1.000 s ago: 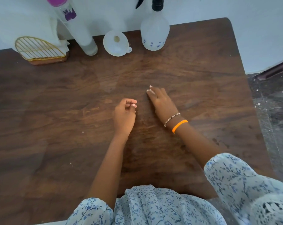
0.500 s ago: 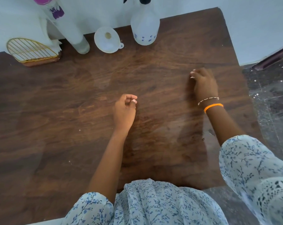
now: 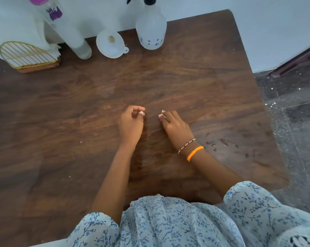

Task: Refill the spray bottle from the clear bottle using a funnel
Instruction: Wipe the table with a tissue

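Observation:
A frosted white spray bottle [image 3: 151,29] with a black trigger top stands at the table's back edge. To its left a white funnel [image 3: 110,44] lies on the table. Left of the funnel stands a tall clear bottle [image 3: 67,31] with a pink cap and purple label. My left hand [image 3: 131,124] rests mid-table with its fingers curled shut and nothing in it. My right hand [image 3: 175,126] lies close beside it, palm down, fingers bent against the wood, holding nothing. Both hands are far from the bottles.
A gold wire napkin holder [image 3: 27,57] on a wooden base, with white paper behind it, sits at the back left. Water drops [image 3: 221,144] lie on the wooden table [image 3: 61,122] by my right wrist. The table's right edge drops to a dark floor [image 3: 293,113].
My right hand swept out to the table's right side half a second ago and has come back beside my left hand. My left hand stayed put.

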`<state>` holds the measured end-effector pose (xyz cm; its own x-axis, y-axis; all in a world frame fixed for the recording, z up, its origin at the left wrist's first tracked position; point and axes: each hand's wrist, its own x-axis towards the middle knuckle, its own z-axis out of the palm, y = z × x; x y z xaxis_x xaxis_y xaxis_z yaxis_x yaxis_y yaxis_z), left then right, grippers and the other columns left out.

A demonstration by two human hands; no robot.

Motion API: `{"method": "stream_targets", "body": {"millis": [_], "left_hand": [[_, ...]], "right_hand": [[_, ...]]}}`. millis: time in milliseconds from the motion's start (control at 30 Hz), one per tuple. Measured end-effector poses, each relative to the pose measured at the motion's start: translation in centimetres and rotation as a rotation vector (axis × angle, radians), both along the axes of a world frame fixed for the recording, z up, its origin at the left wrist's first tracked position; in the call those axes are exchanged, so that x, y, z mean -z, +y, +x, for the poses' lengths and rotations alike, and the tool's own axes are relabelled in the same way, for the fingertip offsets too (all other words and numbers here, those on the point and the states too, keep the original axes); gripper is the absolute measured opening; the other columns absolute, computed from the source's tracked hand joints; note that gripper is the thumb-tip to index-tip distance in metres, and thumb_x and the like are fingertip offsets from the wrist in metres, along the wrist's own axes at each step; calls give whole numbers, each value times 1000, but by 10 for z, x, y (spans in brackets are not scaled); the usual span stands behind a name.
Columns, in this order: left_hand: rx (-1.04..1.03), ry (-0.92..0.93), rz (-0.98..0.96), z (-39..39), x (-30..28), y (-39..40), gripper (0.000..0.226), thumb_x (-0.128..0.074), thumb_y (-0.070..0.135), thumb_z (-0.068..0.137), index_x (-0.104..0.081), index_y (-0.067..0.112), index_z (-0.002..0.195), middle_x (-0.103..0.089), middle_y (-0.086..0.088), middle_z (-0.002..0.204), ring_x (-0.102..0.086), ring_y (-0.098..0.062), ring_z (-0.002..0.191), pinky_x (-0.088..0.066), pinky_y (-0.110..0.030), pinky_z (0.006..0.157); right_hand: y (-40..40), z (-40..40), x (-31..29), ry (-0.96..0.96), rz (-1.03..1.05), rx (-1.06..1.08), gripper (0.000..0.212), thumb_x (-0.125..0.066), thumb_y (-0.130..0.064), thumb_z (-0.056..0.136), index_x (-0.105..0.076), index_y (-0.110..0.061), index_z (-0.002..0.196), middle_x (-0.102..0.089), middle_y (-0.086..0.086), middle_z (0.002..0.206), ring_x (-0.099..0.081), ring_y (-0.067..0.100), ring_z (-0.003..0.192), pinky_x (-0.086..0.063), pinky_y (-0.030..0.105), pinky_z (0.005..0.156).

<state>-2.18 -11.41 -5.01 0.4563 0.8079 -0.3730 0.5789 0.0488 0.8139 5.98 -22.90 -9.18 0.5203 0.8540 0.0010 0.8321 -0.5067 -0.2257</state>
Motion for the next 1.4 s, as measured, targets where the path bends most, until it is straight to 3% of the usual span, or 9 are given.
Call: {"method": "stream_targets", "body": {"millis": [100,233,400,600,767,900,1033,1233,1400], "left_hand": [[30,-8,-16,3,-3,-5,30,-52,5,86,-58,31,74,-62,11,76,-60,-15,76,-49,-32,77],[69,-22,-27,2,-6,-10,25,-51,5,87,-60,28,79,-62,9,79,-61,-17,79,-49,-32,78],[42,-25,-26,-7,-2,-11,26,-53,5,86,-60,28,78,-62,13,77,-59,-13,75,-48,-31,77],[-34,-8,-13,-26,4,-9,24,-54,7,86,-60,29,79,-65,6,82,-62,-18,79,-46,-29,74],[-120,-23,47,-45,7,-3,22,-53,3,86,-60,24,85,-61,10,77,-61,-19,75,-46,-26,70],[-118,-25,68,-54,6,-5,20,-54,3,86,-60,22,87,-61,9,79,-60,-12,68,-44,-11,60],[-58,-36,32,-51,-1,-16,27,-54,3,86,-59,29,80,-61,10,76,-60,-16,72,-46,-25,71],[130,-68,-9,-30,-12,-42,25,-51,4,86,-60,26,80,-61,6,78,-58,-13,74,-47,-30,76],[264,-129,-30,-13,-16,-71,20,-52,4,85,-62,21,84,-61,4,81,-58,-18,78,-49,-37,78]], "right_hand": [[-23,33,6,-3,46,-39,30,-40,-18,83,-64,-2,91,-62,15,88,-58,33,84,-50,38,57],[-42,91,-2,66,120,381,21,-46,-6,87,-63,6,92,-56,28,100,-52,43,96,-43,44,75],[-55,113,-7,353,313,818,22,-60,0,80,-64,-1,101,-66,20,104,-61,33,98,-42,34,86],[-7,46,0,214,180,498,18,-52,-1,85,-65,1,97,-57,25,110,-50,40,102,-34,37,82],[52,-28,-1,219,101,110,20,-47,-6,89,-62,4,97,-55,21,111,-48,37,105,-47,43,77],[51,-44,-10,69,48,-76,23,-40,-14,73,-62,-11,65,-61,3,78,-60,22,75,-42,26,37],[22,-20,-1,-12,74,-173,9,-53,-11,74,-57,-8,66,-60,8,78,-60,28,71,-41,26,33],[-49,21,-2,38,107,317,8,-57,8,73,-57,2,79,-58,26,94,-56,43,86,-51,46,63],[-110,26,-17,446,367,1082,21,-58,0,82,-68,1,100,-70,15,98,-64,29,95,-46,30,79]]}}
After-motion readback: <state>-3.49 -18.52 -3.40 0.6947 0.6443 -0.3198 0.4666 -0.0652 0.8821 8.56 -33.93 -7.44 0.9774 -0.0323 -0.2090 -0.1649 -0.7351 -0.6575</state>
